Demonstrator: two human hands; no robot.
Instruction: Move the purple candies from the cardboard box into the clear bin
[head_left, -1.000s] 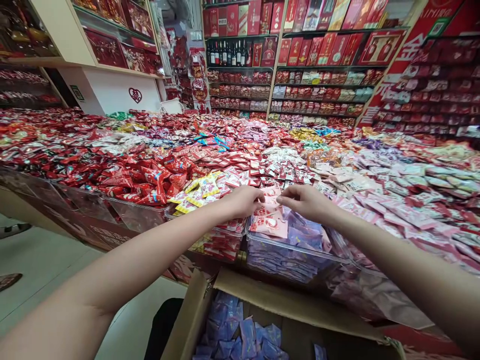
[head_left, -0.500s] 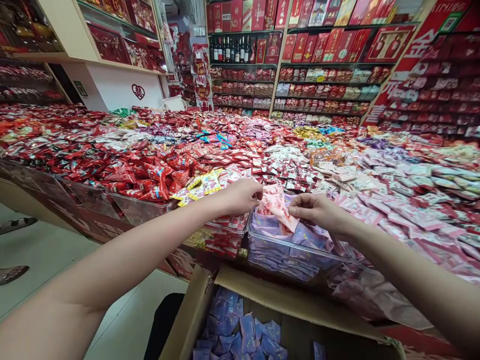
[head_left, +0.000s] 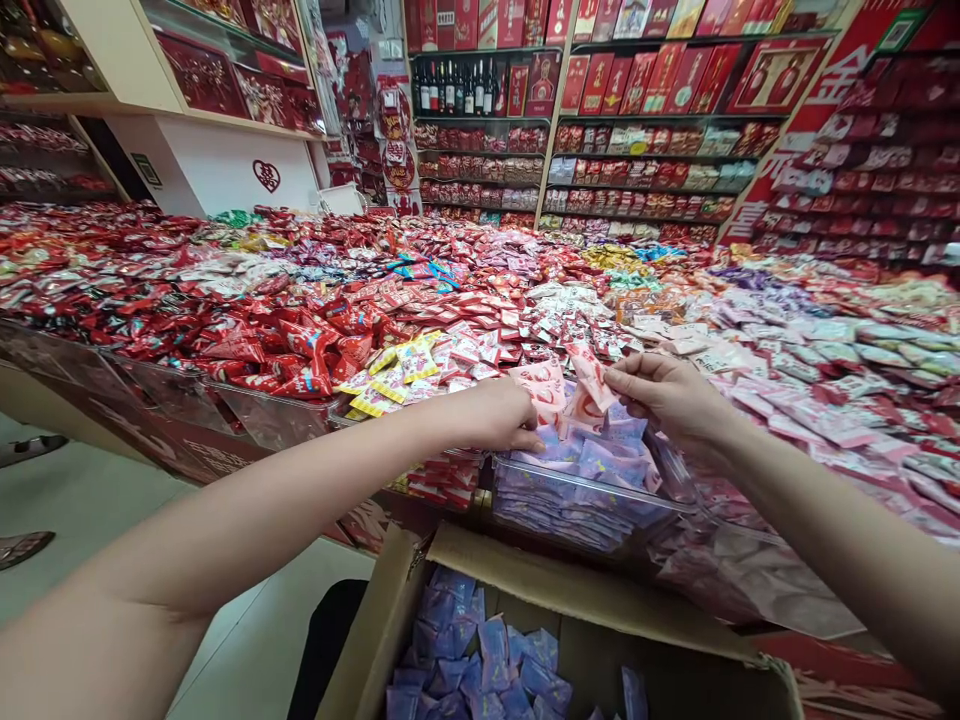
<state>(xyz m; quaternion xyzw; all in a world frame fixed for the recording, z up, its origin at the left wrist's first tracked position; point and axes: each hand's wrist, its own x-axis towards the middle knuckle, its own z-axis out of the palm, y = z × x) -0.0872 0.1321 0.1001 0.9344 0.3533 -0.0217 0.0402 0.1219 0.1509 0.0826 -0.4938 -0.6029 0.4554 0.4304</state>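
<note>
My right hand [head_left: 664, 395] pinches a pink candy packet [head_left: 590, 375] between thumb and fingers, lifted just above a clear plastic bin [head_left: 592, 492]. My left hand [head_left: 504, 415] reaches over the bin's left side, fingers bent down and slightly apart at the purple packets [head_left: 551, 450]; nothing shows in its grip, though some fingertips are partly hidden. Another pink packet [head_left: 544, 385] lies just beyond the left fingers. Purple packets lie stacked in the bin. Below it, an open cardboard box [head_left: 600, 595] holds loose purple packets [head_left: 487, 655].
Left of the bin are yellow-and-white packets [head_left: 394, 375] and red packets [head_left: 300, 350]. Pale pink packets [head_left: 810, 420] pile up on the right. Shelves with red boxes [head_left: 667, 85] and bottles [head_left: 457, 88] stand behind. Another person's shoe [head_left: 26, 548] shows on the floor at left.
My right hand has moved slightly up and right, raising the pink packet from the bin. My left hand has moved away from the pink packets, down toward the purple ones.
</note>
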